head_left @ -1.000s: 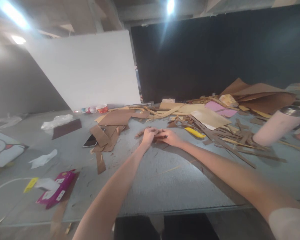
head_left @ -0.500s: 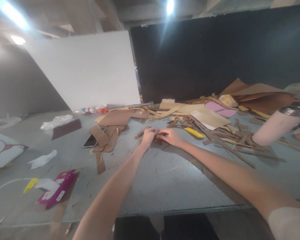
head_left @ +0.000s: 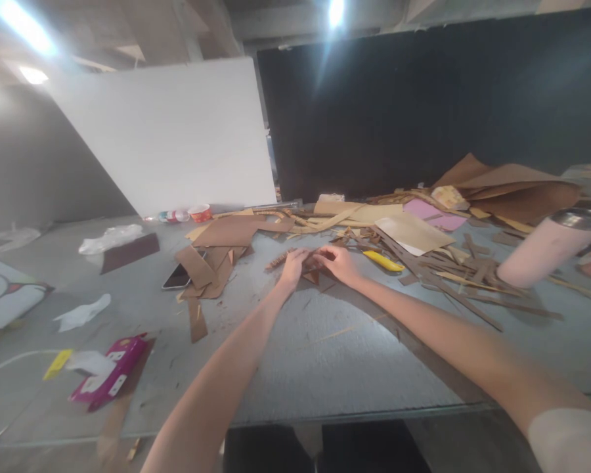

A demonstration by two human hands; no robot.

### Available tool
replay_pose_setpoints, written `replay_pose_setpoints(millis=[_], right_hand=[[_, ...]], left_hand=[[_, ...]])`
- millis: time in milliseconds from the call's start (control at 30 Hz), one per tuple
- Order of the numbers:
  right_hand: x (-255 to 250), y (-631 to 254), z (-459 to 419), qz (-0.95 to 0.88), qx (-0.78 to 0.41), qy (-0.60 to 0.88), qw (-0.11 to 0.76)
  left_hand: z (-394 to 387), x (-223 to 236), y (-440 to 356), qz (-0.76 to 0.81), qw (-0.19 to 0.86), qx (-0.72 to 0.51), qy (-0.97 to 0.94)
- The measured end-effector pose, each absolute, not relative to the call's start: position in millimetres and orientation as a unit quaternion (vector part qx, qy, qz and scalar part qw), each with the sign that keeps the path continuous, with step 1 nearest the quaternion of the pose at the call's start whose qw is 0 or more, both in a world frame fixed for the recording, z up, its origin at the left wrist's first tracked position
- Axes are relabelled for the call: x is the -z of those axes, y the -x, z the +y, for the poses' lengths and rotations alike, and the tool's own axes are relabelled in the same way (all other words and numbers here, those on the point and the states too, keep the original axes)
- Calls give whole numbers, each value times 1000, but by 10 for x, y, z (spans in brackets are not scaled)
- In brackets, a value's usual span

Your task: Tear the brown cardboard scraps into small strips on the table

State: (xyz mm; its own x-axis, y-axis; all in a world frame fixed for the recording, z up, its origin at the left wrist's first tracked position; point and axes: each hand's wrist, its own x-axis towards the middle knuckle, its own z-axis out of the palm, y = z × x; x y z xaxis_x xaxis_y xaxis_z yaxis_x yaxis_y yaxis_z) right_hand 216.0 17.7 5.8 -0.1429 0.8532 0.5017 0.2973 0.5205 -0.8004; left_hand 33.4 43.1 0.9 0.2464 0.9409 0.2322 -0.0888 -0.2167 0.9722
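Observation:
Both my arms reach out over a grey table [head_left: 354,368]. My left hand [head_left: 294,265] and my right hand [head_left: 341,262] meet near the table's middle, fingers curled around a small brown cardboard piece [head_left: 312,274] held between them just above the surface. A ribbed brown cardboard strip [head_left: 277,261] lies just left of my left hand. A yellow utility knife [head_left: 383,261] lies on the table to the right of my right hand.
Brown cardboard scraps [head_left: 217,253] and a phone [head_left: 178,276] lie to the left. Long cardboard strips [head_left: 453,276], a pink sheet [head_left: 431,213] and a pale pink tumbler [head_left: 546,248] crowd the right. A magenta packet [head_left: 109,371] sits near the front left. A white board [head_left: 177,138] leans behind.
My hands have shifted slightly away from me, and my right hand has lifted a little over the cardboard piece. The view has tilted very slightly.

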Motion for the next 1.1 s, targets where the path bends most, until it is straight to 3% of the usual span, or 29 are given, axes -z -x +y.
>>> replay_pose_setpoints(millis=[167,1100], right_hand=[[70,-2180,279,-665,-311,389,557],[-32,-2239,237,-644,-296,445,547]], left_hand=[[399,-56,-355,342,524,-483,-613],[377,-22,-385,345,498,-456,-651]])
